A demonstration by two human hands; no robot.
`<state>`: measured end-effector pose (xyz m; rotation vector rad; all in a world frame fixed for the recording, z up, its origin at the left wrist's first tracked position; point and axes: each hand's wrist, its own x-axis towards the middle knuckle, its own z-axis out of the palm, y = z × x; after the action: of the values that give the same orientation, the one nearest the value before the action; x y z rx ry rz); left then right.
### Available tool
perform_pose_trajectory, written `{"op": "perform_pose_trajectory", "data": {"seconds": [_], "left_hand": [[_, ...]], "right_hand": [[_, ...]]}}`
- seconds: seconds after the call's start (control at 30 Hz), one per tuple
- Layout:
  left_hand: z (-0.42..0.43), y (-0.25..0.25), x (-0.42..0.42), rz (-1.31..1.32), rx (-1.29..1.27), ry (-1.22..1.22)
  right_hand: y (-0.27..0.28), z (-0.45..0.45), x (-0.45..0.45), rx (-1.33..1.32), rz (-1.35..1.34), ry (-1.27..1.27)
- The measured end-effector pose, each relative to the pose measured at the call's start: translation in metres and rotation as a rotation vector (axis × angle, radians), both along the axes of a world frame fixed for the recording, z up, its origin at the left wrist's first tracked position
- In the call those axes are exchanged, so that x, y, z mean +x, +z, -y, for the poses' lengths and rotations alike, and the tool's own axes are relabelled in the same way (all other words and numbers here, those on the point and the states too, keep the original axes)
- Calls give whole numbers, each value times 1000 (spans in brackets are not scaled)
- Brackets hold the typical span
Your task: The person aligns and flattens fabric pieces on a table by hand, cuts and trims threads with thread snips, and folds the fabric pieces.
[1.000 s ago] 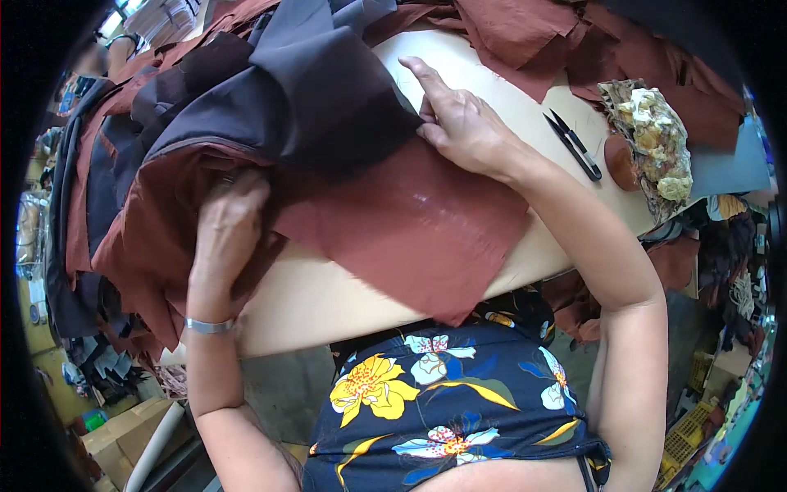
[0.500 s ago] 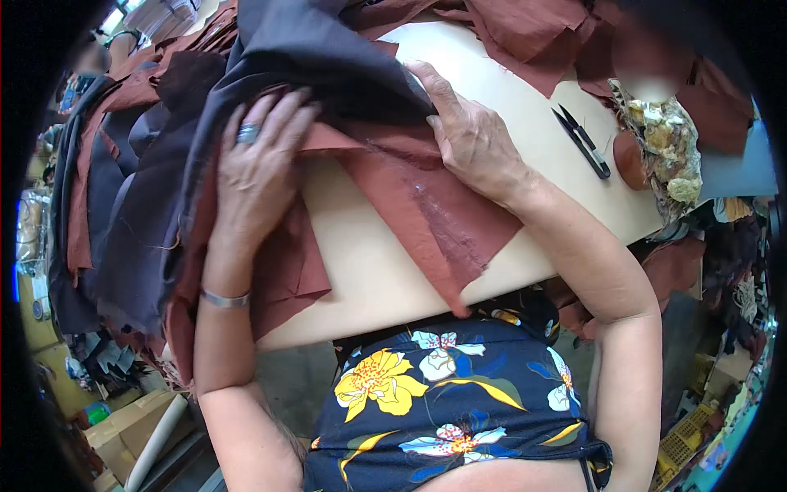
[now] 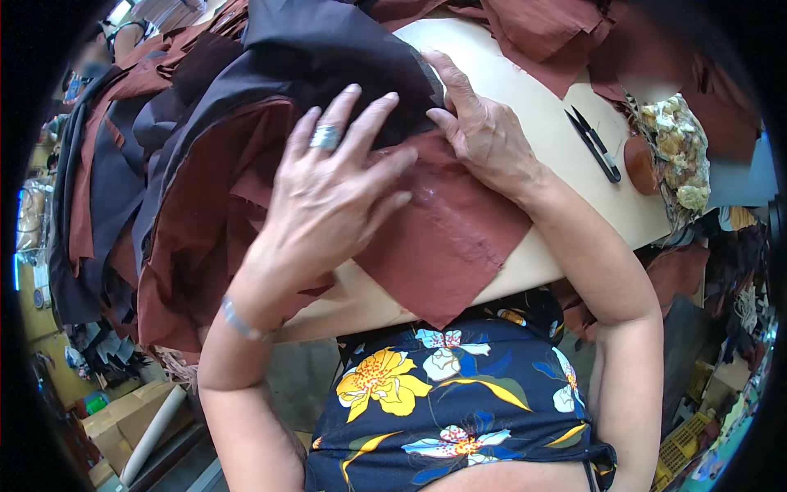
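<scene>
My left hand (image 3: 336, 176), wearing a ring and a metal bracelet, hovers over or rests lightly on the cloth with its fingers spread. Beneath it lies a reddish-brown cloth piece (image 3: 459, 221), whose pointed corner reaches the table's front edge. A large dark cloth (image 3: 328, 66) is draped above, its folded part showing a reddish-brown layer (image 3: 205, 205) on the left. At the dark cloth's right edge my right hand (image 3: 488, 135) grips the fabric, index finger stretched along the edge and thumb apart. Its remaining fingers are curled and partly hidden.
Black thread snips (image 3: 594, 143) lie on the pale table (image 3: 557, 197), beside a round brown object (image 3: 643, 164) and a patterned bundle (image 3: 676, 148). More reddish-brown cloth (image 3: 541, 41) lies at the back right. Layered dark and brown cloth (image 3: 115, 180) hangs off the left side.
My left hand has moved right and lifted from the fold, its fingers now spread. The reddish-brown piece beneath lies flatter and wider. My right hand has barely shifted.
</scene>
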<state>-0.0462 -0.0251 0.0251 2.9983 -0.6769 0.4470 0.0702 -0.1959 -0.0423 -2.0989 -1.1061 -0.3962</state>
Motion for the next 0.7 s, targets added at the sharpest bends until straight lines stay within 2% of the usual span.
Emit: {"op": "perform_pose_trajectory", "data": {"seconds": [0.07, 0.13, 0.2, 0.27, 0.3, 0.4, 0.43, 0.53, 0.6, 0.67, 0.7], "left_hand": [[-5, -32, 20, 60, 50, 63], [-20, -33, 28, 57, 205, 257], [-44, -28, 36, 296, 143, 366], [-54, -18, 32, 409, 61, 473], [-56, -17, 30, 367, -97, 436], [-25, -27, 18, 273, -99, 296], [-17, -31, 19, 226, -46, 335], [-35, -41, 37, 281, -3, 380], [-49, -40, 43, 278, -190, 490], [-63, -46, 43, 478, -81, 408], [-65, -51, 41, 415, -109, 416]], "right_hand": [[-6, 0, 2, 36, 38, 3], [-4, 0, 2, 21, 57, 2], [-6, 0, 1, 18, 61, -8], [-9, -2, 1, 33, 60, -20], [-7, -2, 0, 14, 53, -18], [-2, 0, -2, -15, 33, -7], [-2, 1, -2, -2, 23, -1], [-3, 1, -2, 0, 40, 1], [-3, 1, -1, 3, 54, -2], [-4, 1, 2, 17, 60, -8], [-5, 1, 5, 15, 82, -13]]}}
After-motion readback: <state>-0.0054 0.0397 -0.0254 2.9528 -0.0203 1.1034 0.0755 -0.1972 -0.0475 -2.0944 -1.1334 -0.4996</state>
